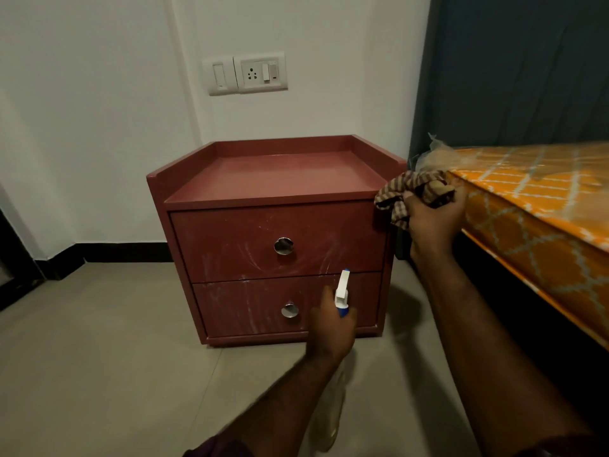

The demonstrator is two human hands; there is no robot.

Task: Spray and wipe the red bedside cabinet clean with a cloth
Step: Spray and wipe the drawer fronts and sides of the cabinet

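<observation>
The red bedside cabinet (276,179) stands against the white wall, with a raised rim round its top and two drawers with round metal knobs. Whitish streaks mark both drawer fronts. My left hand (331,328) grips a spray bottle (341,291) with a white and blue trigger head, held in front of the lower drawer with its nozzle toward the cabinet. The bottle's pale body hangs below my wrist. My right hand (435,219) grips a bunched brown checked cloth (408,192) at the cabinet's upper right corner, beside the mattress edge.
An orange patterned mattress (540,199) on a dark bed frame fills the right side, close to the cabinet. A switch and socket plate (245,74) sits on the wall above. Grey floor tiles (99,341) spread to the left and front. A dark curtain (514,67) hangs behind the bed.
</observation>
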